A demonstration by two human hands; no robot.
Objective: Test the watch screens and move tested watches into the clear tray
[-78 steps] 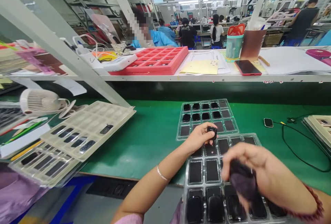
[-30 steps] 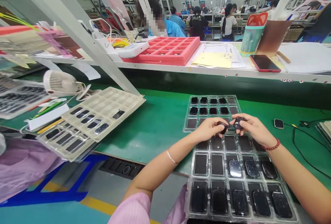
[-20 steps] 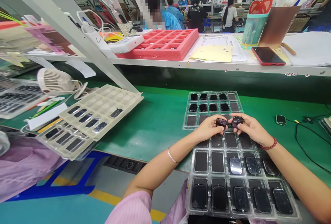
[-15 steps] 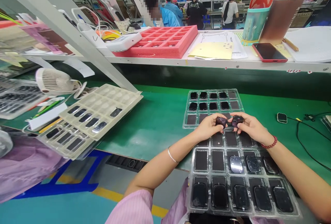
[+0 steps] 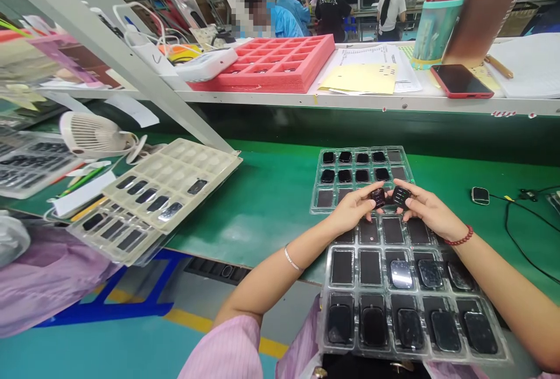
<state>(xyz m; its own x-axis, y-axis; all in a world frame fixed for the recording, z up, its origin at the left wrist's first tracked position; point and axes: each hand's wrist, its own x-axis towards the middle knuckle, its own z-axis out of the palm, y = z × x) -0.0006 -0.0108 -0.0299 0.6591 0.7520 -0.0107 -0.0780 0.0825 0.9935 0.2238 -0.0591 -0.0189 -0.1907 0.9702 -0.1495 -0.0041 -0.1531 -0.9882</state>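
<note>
My left hand (image 5: 350, 211) is closed, pinching a small dark smartwatch body (image 5: 377, 197) between thumb and fingers. A second dark smartwatch body (image 5: 401, 196), with light marks on its face, is gripped by my right hand (image 5: 431, 213). The two pieces are close together, tilted, above the clear compartment tray (image 5: 324, 300). That tray holds several dark rounded-square screens in its front rows; dark pads line its other pockets. Just beyond my hands, another clear tray (image 5: 314, 195) on the green table carries two rows of black rounded-square pieces.
A cream tray (image 5: 175, 160) of dark screens overhangs the table edge at left, near a small fan (image 5: 94, 134). On the right, a smartwatch (image 5: 480, 195) lies by a black cable (image 5: 505, 221). A shelf above bears a red compartment tray (image 5: 301, 76) and a phone (image 5: 461, 81).
Both smartwatch bodies have been turned in my fingers, so the right one now shows its marked face. My hands stay over the tray; the view has shifted slightly.
</note>
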